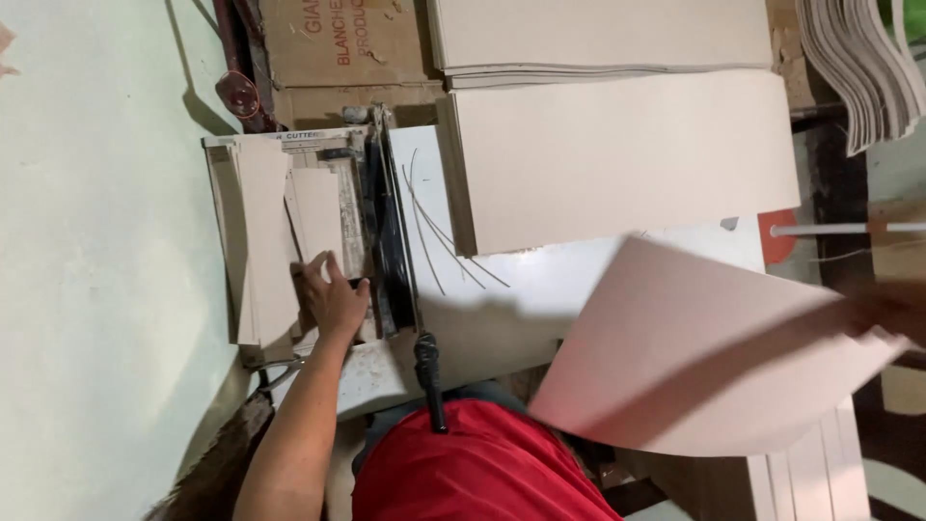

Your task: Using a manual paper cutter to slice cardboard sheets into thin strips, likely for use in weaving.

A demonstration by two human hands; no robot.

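Large pink sheet (704, 357) hung tilted at our right, long axis toward cutter (386, 232); right hand (892, 311) blurred, grip we could not tell. Left hand (333, 294) lay flat, fingers spread, on cut strips (265, 241).

The paper cutter (318, 232) sits on the table (540, 289). The left hand (333, 294) rests on the cutter's bed, beside its blade arm (395, 232). Right of the cutter a cardboard sheet (617, 154) lies on the table. A second sheet (704, 357), held by the right hand (892, 314), hangs farther right of the cutter, nearer the person.
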